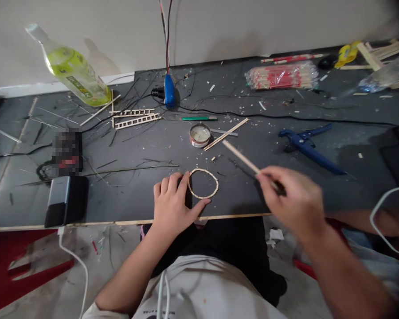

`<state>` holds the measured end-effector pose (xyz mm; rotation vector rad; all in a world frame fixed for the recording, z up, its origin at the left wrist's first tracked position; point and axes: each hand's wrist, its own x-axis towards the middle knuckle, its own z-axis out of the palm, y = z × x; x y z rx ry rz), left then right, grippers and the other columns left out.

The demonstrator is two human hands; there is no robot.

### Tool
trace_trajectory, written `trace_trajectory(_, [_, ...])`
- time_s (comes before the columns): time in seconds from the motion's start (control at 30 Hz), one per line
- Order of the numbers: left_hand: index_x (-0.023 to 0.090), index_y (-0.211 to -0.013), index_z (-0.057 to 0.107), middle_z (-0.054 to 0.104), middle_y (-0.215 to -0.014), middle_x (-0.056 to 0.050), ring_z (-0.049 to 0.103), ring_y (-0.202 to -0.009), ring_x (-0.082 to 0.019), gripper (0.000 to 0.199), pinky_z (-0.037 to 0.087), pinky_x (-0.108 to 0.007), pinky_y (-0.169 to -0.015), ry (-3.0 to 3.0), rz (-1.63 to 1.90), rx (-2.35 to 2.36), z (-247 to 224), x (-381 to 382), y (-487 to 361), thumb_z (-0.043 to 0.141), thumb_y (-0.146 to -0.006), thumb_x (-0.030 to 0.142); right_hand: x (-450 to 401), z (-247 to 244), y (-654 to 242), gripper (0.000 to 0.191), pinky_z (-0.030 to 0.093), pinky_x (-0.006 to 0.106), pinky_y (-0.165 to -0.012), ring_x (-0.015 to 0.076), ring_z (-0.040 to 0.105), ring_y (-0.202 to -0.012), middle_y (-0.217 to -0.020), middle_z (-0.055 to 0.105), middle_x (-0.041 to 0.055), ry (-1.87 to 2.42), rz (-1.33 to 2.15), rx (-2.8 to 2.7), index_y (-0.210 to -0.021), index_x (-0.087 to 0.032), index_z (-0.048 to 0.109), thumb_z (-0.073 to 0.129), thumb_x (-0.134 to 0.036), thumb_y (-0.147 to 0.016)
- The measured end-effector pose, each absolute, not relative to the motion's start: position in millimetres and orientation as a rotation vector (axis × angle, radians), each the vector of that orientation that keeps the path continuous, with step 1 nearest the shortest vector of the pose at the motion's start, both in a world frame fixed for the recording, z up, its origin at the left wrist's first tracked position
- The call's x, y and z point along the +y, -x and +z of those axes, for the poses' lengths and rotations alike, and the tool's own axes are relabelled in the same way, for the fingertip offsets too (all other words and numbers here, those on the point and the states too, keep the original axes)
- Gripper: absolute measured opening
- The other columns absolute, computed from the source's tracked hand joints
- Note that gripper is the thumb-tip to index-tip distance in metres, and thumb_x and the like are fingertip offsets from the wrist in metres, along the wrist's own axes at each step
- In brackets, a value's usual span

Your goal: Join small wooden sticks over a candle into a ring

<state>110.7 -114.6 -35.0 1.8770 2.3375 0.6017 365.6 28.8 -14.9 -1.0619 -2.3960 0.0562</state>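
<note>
Grey bench [126, 204] is shown in the head view: a round dish [199, 144] is placed beyond the wooden ring [203, 197], a blue cutter [307, 150] at right. The ring is bordered by the left hand [173, 204], thumb and forefinger spread; a wooden stick [241, 157] is gripped, slanting forward, by the right hand [292, 197].

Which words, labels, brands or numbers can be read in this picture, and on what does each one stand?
"STAR", apparently, on the pale shirt; the letters before it are unclear.
Green bottle label: characters, too blurred to read.
White sticker on the small round container: too small to read.
</note>
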Motion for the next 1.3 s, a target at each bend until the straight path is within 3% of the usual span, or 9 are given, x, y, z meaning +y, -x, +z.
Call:
trace_trajectory(0.13, [0.018,-0.142,0.062,0.066,-0.13,-0.018,0.06,-0.116,-0.038,0.078,0.037,-0.051,-0.097,-1.861,0.592,2.384,-34.4,-113.9,-114.2,0.067,-0.087,0.073,-29.0,-36.7,-341.7,0.013,0.051,0.033,-0.071,0.0177,0.064,-0.072,-0.084,0.072,0.0027,0.935,0.472,-2.402,-0.107,-0.024,0.064,0.067,-0.018,-0.096])
trace_trajectory(0.33, [0.019,-0.142,0.064,0.066,-0.129,-0.017,0.06,-0.116,-0.035,0.078,0.038,-0.049,-0.099,-1.851,0.525,2.435,-34.1,-113.7,-115.0,0.068,-0.086,0.073,-41.5,-55.3,-323.1,0.023,0.053,0.034,-0.079,0.018,0.066,-0.079,-0.087,0.073,0.0028,0.927,0.407,-2.264,-0.102,-0.02,0.064,0.076,-0.008,-0.086])
trace_trajectory(0.5, [0.018,-0.14,0.065,0.066,-0.128,-0.017,0.061,-0.115,-0.035,0.079,0.039,-0.049,-0.099,-1.834,0.535,2.462,-33.2,-113.5,-114.6,0.069,-0.084,0.074,-40.4,-56.7,-329.4,0.024,0.052,0.037,-0.078,0.0177,0.064,-0.076,-0.085,0.074,0.0013,0.965,0.384,-2.258,-0.1,-0.02,0.065,0.078,-0.007,-0.085])
trace_trajectory(0.7, [0.019,-0.133,0.068,0.067,-0.126,-0.016,0.062,-0.113,-0.034,0.072,0.039,-0.048,-0.099,-1.842,0.548,2.45,-32.5,-112.8,-114.7,0.069,-0.085,0.073,-42.9,-58.7,-325.6,0.022,0.054,0.039,-0.083,0.0206,0.062,-0.085,-0.093,0.071,0.0069,1.02,0.367,-2.193,-0.1,-0.019,0.068,0.08,-0.009,-0.084])
trace_trajectory(0.9, [0.02,-0.129,0.07,0.068,-0.125,-0.016,0.062,-0.113,-0.035,0.072,0.039,-0.048,-0.099,-1.836,0.55,2.484,-35.1,-112.4,-117.1,0.07,-0.083,0.075,-43.2,-56.9,-323.3,0.019,0.053,0.039,-0.081,0.0195,0.062,-0.081,-0.089,0.07,0.0044,1.045,0.361,-2.244,-0.097,-0.02,0.067,0.079,-0.011,-0.085])
trace_trajectory(1.13, [0.018,-0.15,0.056,0.067,-0.13,-0.017,0.06,-0.114,-0.035,0.088,0.039,-0.048,-0.1,-1.844,0.504,2.475,-34.0,-113.2,-116.4,0.069,-0.084,0.075,-40.4,-51.7,-323.4,0.019,0.054,0.037,-0.079,0.0185,0.064,-0.08,-0.089,0.07,0.0033,1.049,0.395,-2.287,-0.099,-0.019,0.067,0.078,-0.011,-0.086])
trace_trajectory(1.3, [0.019,-0.149,0.059,0.066,-0.13,-0.016,0.06,-0.114,-0.034,0.084,0.038,-0.048,-0.1,-1.863,0.497,2.458,-34.0,-113.9,-115.7,0.069,-0.085,0.073,-43.2,-44.4,-325.2,0.018,0.055,0.034,-0.079,0.017,0.066,-0.081,-0.091,0.07,0.0039,1.057,0.454,-2.289,-0.1,-0.018,0.067,0.077,-0.012,-0.087])
